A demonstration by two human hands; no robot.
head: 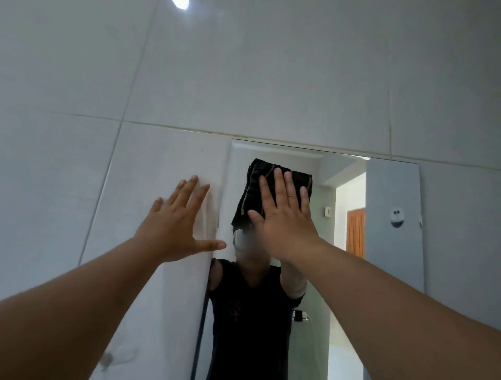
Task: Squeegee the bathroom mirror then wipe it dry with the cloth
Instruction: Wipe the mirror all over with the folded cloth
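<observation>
near the mirror's [393, 244] top edge, flat right hand [284, 217] presses the dark cloth [253, 190]; left hand [179, 222] spread open beside it. drying stage, lower glass likely left.

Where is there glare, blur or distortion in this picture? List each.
Head view: a bright glare spot on the tile at top centre; wide-angle bending curves the grout lines and the mirror edge; a blurred patch beside the right hand on the cloth; left hand sharp.
</observation>
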